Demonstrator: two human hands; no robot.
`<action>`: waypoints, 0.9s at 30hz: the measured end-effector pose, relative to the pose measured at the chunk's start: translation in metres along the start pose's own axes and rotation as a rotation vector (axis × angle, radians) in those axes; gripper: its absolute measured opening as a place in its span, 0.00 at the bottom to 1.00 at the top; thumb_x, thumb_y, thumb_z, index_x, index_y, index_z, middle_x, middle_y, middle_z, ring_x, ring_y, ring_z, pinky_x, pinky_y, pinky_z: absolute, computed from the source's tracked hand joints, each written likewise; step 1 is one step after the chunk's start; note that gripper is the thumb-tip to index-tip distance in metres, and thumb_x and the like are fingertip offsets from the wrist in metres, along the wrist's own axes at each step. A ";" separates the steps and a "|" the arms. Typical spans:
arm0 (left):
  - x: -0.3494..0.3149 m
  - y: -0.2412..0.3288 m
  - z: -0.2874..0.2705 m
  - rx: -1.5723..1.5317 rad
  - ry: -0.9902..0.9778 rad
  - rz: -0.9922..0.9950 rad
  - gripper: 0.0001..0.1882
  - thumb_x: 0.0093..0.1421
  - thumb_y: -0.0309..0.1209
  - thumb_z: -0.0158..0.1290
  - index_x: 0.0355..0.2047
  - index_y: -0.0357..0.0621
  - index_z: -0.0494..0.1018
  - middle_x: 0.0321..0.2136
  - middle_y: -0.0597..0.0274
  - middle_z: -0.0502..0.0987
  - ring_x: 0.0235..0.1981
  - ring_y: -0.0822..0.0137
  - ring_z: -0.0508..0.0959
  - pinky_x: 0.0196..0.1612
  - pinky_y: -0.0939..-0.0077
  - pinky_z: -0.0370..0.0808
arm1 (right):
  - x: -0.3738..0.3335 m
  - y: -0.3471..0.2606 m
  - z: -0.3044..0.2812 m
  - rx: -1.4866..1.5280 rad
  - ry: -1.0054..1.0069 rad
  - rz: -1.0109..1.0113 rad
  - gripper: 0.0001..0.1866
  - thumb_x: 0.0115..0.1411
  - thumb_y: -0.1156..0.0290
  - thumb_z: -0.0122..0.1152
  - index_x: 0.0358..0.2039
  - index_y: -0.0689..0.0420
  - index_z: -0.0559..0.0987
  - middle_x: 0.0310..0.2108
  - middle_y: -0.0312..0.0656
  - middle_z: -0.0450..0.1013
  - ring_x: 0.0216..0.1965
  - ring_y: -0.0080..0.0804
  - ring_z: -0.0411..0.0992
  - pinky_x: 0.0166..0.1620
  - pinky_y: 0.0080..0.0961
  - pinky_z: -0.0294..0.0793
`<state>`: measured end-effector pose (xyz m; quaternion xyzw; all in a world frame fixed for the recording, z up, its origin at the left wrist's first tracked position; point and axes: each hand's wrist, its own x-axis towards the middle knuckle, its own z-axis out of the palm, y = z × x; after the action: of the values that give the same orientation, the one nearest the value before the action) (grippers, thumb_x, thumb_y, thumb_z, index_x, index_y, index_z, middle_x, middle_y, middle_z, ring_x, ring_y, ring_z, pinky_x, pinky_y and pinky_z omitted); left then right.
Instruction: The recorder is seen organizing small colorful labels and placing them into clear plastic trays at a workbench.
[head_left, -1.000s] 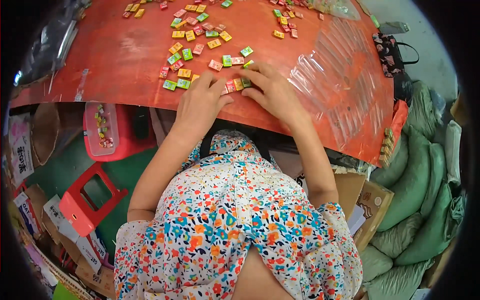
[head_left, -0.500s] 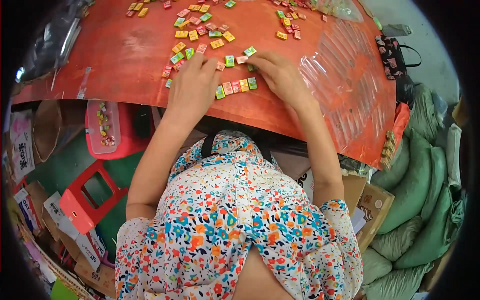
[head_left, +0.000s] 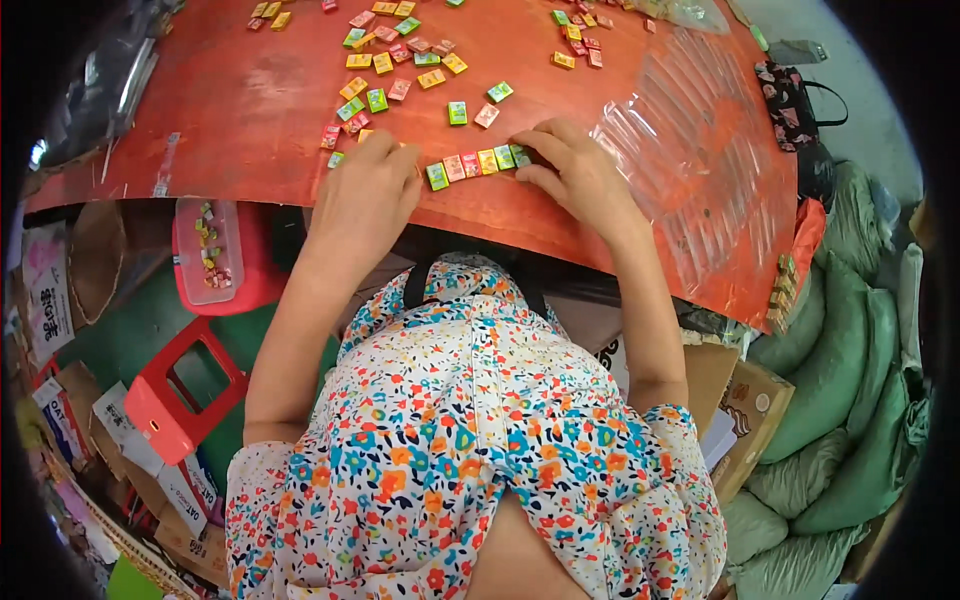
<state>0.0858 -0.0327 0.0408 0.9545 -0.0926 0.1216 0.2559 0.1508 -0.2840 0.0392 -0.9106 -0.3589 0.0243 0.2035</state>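
A short row of small candy-sized boxes (head_left: 471, 164) lies near the table's front edge, in green, pink, red and yellow, side by side. My right hand (head_left: 580, 175) pinches a small green box (head_left: 520, 156) at the row's right end, thumb and forefinger around it. Just left of the row is my left hand (head_left: 365, 195), its fingers bent together with the tips low over the table; whatever they hold is hidden. Beyond the row lie a loose green box (head_left: 457, 113), a pink box (head_left: 487, 116) and another green box (head_left: 500, 92).
Many more small boxes (head_left: 383, 63) are scattered farther back on the red table (head_left: 250, 110). Clear plastic sleeves (head_left: 680, 160) spread at the right. Below left are a plastic tub (head_left: 208, 250) with small boxes and a red stool (head_left: 180, 390). Green sacks (head_left: 820, 370) pile at the right.
Both hands have come nearer the front edge, the left also moving left. A green box has joined the row's right end at my right hand. The pink box by my left fingertips is no longer visible.
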 end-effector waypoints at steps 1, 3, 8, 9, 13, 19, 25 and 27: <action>-0.009 0.003 -0.006 -0.025 -0.053 -0.024 0.06 0.56 0.27 0.55 0.33 0.37 0.75 0.34 0.51 0.73 0.36 0.49 0.78 0.37 0.56 0.77 | 0.000 0.000 -0.002 0.028 -0.006 -0.016 0.19 0.57 0.68 0.64 0.50 0.56 0.77 0.41 0.45 0.73 0.41 0.46 0.73 0.43 0.37 0.74; -0.020 0.007 -0.009 -0.047 -0.106 -0.050 0.06 0.56 0.26 0.55 0.34 0.37 0.75 0.34 0.51 0.73 0.36 0.49 0.78 0.37 0.56 0.77 | 0.000 0.001 -0.002 0.059 -0.010 -0.033 0.20 0.56 0.67 0.65 0.50 0.56 0.76 0.42 0.44 0.73 0.43 0.46 0.73 0.44 0.36 0.74; -0.030 0.014 0.006 -0.166 -0.089 -0.103 0.12 0.57 0.23 0.54 0.43 0.36 0.74 0.38 0.51 0.71 0.37 0.47 0.78 0.38 0.54 0.77 | 0.002 -0.001 -0.001 0.146 -0.040 -0.067 0.26 0.55 0.68 0.67 0.55 0.54 0.74 0.48 0.43 0.71 0.48 0.46 0.71 0.49 0.36 0.72; -0.030 0.014 0.006 -0.166 -0.090 -0.101 0.12 0.57 0.23 0.54 0.43 0.36 0.74 0.38 0.51 0.71 0.37 0.47 0.78 0.38 0.54 0.77 | 0.003 -0.003 -0.001 0.146 -0.038 -0.065 0.26 0.55 0.68 0.67 0.55 0.54 0.74 0.48 0.43 0.71 0.48 0.46 0.71 0.49 0.36 0.72; -0.029 0.015 0.007 -0.200 -0.130 -0.126 0.16 0.55 0.26 0.59 0.45 0.37 0.73 0.39 0.52 0.71 0.37 0.48 0.78 0.39 0.55 0.77 | 0.005 -0.003 0.003 0.182 -0.046 -0.065 0.26 0.55 0.69 0.67 0.55 0.53 0.75 0.47 0.43 0.72 0.46 0.44 0.72 0.47 0.35 0.73; -0.020 0.014 0.013 -0.165 -0.154 -0.105 0.22 0.51 0.31 0.65 0.45 0.38 0.74 0.38 0.52 0.71 0.37 0.49 0.78 0.38 0.56 0.76 | 0.007 -0.004 0.009 0.183 -0.024 -0.076 0.24 0.55 0.69 0.67 0.54 0.53 0.76 0.46 0.43 0.72 0.45 0.43 0.73 0.46 0.35 0.73; -0.018 0.017 0.017 -0.106 -0.154 -0.088 0.23 0.51 0.33 0.65 0.46 0.39 0.74 0.37 0.53 0.71 0.37 0.51 0.78 0.38 0.57 0.76 | 0.004 -0.001 0.009 0.227 -0.038 -0.039 0.24 0.55 0.71 0.67 0.54 0.54 0.76 0.46 0.44 0.72 0.45 0.43 0.73 0.46 0.35 0.73; -0.020 0.016 0.018 -0.112 -0.156 -0.099 0.23 0.51 0.32 0.65 0.46 0.39 0.74 0.38 0.53 0.71 0.38 0.52 0.78 0.38 0.57 0.76 | 0.005 0.000 0.002 0.263 -0.058 -0.015 0.24 0.55 0.71 0.66 0.54 0.55 0.76 0.46 0.44 0.72 0.45 0.43 0.72 0.46 0.35 0.73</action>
<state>0.0667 -0.0532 0.0271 0.9488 -0.0714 0.0287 0.3065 0.1540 -0.2805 0.0376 -0.8723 -0.3652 0.0958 0.3108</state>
